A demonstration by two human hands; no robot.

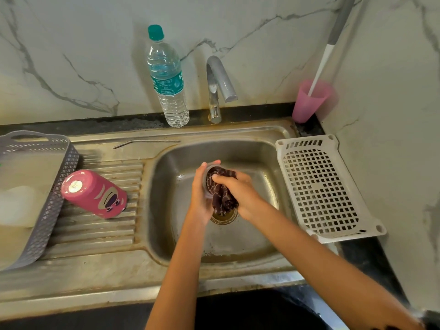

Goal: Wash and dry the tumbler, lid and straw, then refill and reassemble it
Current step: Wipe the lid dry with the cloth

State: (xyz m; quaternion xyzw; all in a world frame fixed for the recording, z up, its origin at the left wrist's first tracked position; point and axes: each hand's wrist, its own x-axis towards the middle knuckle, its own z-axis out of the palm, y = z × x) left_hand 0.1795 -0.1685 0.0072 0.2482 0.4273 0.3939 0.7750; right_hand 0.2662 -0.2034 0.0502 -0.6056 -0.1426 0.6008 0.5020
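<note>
Over the sink basin (pixel 166 210) my left hand (pixel 201 194) holds the clear round lid (pixel 206 171) on edge, fingers curled round its rim. My right hand (pixel 238 194) grips a dark patterned cloth (pixel 221 194) and presses it into the lid. The pink tumbler (pixel 94 194) with a cartoon face stands upside down on the ribbed draining board. A metal straw (pixel 145 142) lies along the sink's back ledge. A water bottle (pixel 167 77) with a green cap stands by the tap.
The tap (pixel 220 84) rises behind the basin, with no water running. A grey basket (pixel 45 198) stands at the left and a white perforated tray (pixel 321 189) lies right of the basin. In the back right corner, a pink cup (pixel 309 101) holds a long-handled brush.
</note>
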